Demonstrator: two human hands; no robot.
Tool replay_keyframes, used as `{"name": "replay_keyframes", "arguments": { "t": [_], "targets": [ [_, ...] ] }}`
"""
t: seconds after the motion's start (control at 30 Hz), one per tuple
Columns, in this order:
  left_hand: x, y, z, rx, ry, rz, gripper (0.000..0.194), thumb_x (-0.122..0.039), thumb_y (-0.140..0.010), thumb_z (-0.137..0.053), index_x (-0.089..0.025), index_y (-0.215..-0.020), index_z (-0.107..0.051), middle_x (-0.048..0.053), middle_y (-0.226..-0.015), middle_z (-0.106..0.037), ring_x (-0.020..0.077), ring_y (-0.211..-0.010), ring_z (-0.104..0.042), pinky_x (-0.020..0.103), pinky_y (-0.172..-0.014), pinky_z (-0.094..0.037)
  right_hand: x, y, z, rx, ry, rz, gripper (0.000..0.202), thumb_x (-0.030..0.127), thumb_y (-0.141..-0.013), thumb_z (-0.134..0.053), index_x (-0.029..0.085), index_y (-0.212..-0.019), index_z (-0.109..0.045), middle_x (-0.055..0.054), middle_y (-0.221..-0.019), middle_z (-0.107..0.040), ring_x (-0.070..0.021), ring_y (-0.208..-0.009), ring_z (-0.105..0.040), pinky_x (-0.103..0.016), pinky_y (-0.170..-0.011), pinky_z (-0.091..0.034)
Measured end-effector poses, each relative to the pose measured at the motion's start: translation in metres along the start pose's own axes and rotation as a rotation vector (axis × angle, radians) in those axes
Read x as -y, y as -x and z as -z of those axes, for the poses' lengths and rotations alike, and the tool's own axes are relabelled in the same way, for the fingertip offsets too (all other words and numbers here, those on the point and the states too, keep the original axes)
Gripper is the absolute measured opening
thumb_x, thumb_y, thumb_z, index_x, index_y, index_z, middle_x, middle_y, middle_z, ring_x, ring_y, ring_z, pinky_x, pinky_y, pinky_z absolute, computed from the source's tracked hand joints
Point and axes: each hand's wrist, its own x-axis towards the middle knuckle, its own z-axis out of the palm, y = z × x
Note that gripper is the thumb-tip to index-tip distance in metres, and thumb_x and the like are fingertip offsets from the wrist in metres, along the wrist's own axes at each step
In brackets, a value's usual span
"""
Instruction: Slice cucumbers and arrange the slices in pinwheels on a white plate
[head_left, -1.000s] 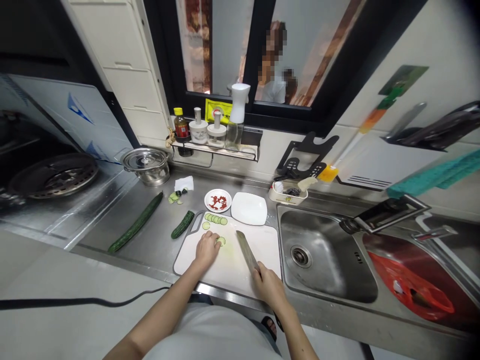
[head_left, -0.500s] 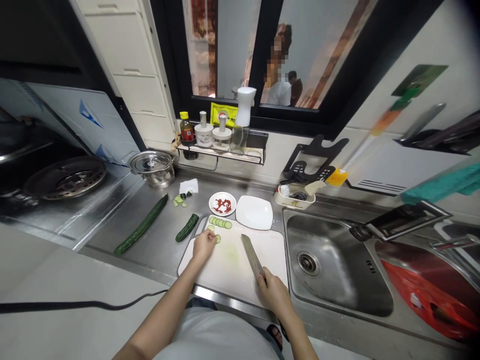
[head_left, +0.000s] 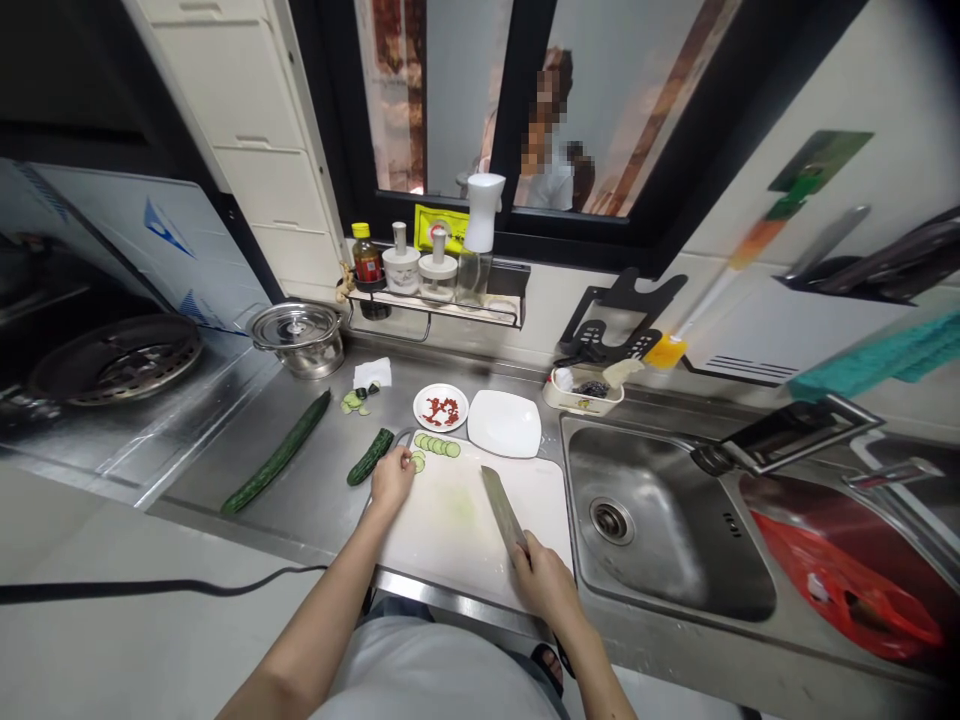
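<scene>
My right hand point(head_left: 541, 572) grips a kitchen knife point(head_left: 501, 508) by its handle, with the blade lying over the white cutting board point(head_left: 480, 560) and pointing away from me. At the board's left edge, my left hand point(head_left: 393, 478) has its fingertips pinched at a cucumber slice point(head_left: 418, 463). Just beyond, a row of overlapping cucumber slices point(head_left: 437, 446) lies along the board's far edge. A cut piece of cucumber point(head_left: 370, 458) rests on the counter left of this hand. Farther left lies a long whole cucumber point(head_left: 276, 456).
Behind the board stand a plate of chopped red pieces point(head_left: 441, 408) and a white square dish point(head_left: 504, 422). Cucumber scraps point(head_left: 355, 402) lie near a white tissue point(head_left: 373, 373). A lidded steel pot point(head_left: 300, 340) is at back left, a sink point(head_left: 667, 560) at right.
My left hand has moved left and slightly away from me, with a cucumber slice at its fingertips. My right hand and the knife have stayed nearly still. The view has shifted a little.
</scene>
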Motion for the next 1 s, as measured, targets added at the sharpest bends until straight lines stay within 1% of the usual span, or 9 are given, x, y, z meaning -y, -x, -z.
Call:
{"name": "replay_keyframes", "arguments": {
  "t": [0.13,0.3,0.4,0.53,0.63,0.73,0.87,1.0],
  "targets": [
    [0.001,0.000,0.000,0.001,-0.058,-0.027,0.013,-0.021,-0.080,-0.055,-0.020,-0.086,-0.067,0.003,-0.081,-0.068,0.0159,-0.078,-0.061,0.023,-0.067,-0.038,-0.001,-0.001,-0.002,-0.004,-0.046,0.010,0.037,0.033,-0.096,-0.027,0.018,-0.113,-0.056,-0.008,-0.092,-0.069,-0.0186,-0.088,-0.064,-0.024,-0.066,-0.036],
    [0.003,0.001,-0.003,-0.009,-0.085,-0.024,0.016,-0.022,-0.081,-0.055,-0.019,-0.089,-0.068,0.005,-0.088,-0.069,0.0182,-0.084,-0.062,0.025,-0.074,-0.041,-0.003,-0.002,-0.004,-0.013,-0.083,-0.004,0.035,0.032,-0.096,-0.032,0.017,-0.117,-0.055,-0.008,-0.094,-0.070,-0.0178,-0.088,-0.063,-0.024,-0.067,-0.034],
    [0.005,0.003,-0.005,-0.020,-0.039,-0.028,0.018,-0.023,-0.083,-0.053,-0.019,-0.093,-0.068,0.006,-0.090,-0.069,0.0184,-0.085,-0.062,0.025,-0.076,-0.042,-0.001,-0.001,-0.004,-0.010,-0.080,-0.009,0.034,0.032,-0.096,-0.032,0.017,-0.117,-0.055,-0.008,-0.093,-0.070,-0.0176,-0.087,-0.063,-0.024,-0.066,-0.034],
    [0.003,0.008,-0.006,-0.078,0.048,-0.048,0.024,-0.023,-0.085,-0.050,-0.019,-0.103,-0.066,0.006,-0.094,-0.068,0.0193,-0.090,-0.062,0.027,-0.082,-0.044,0.002,0.001,-0.003,-0.009,-0.044,-0.023,0.035,0.031,-0.097,-0.031,0.017,-0.119,-0.054,-0.009,-0.094,-0.070,-0.0184,-0.089,-0.064,-0.024,-0.066,-0.034],
    [-0.006,0.013,-0.010,-0.106,0.085,-0.117,0.025,-0.023,-0.085,-0.049,-0.020,-0.104,-0.066,0.006,-0.098,-0.068,0.0200,-0.092,-0.061,0.028,-0.085,-0.044,0.003,0.001,-0.004,-0.019,-0.023,-0.023,0.035,0.032,-0.097,-0.030,0.018,-0.119,-0.054,-0.009,-0.095,-0.070,-0.0185,-0.089,-0.064,-0.024,-0.065,-0.033],
    [-0.021,0.017,-0.015,-0.093,0.089,-0.213,0.026,-0.023,-0.086,-0.047,-0.020,-0.104,-0.066,0.006,-0.100,-0.067,0.0204,-0.093,-0.060,0.030,-0.086,-0.044,0.002,0.001,-0.007,-0.031,-0.015,-0.011,0.034,0.032,-0.098,-0.030,0.018,-0.119,-0.053,-0.009,-0.094,-0.070,-0.0182,-0.087,-0.064,-0.024,-0.064,-0.032],
    [-0.043,0.015,-0.021,-0.024,0.033,-0.283,0.027,-0.022,-0.085,-0.049,-0.021,-0.107,-0.065,0.006,-0.104,-0.066,0.0214,-0.098,-0.058,0.032,-0.090,-0.043,0.002,0.001,-0.008,-0.036,0.003,-0.008,0.032,0.031,-0.098,-0.029,0.018,-0.115,-0.053,-0.008,-0.092,-0.070,-0.0181,-0.085,-0.064,-0.025,-0.063,-0.031],
    [-0.060,0.006,-0.022,0.071,-0.089,-0.267,0.033,-0.025,-0.084,-0.051,-0.022,-0.116,-0.061,0.008,-0.111,-0.063,0.0237,-0.107,-0.054,0.034,-0.094,-0.040,0.005,0.003,-0.007,-0.044,0.023,-0.005,0.029,0.030,-0.098,-0.030,0.019,-0.111,-0.054,-0.007,-0.090,-0.070,-0.0173,-0.082,-0.064,-0.025,-0.061,-0.029]
  ]
}}
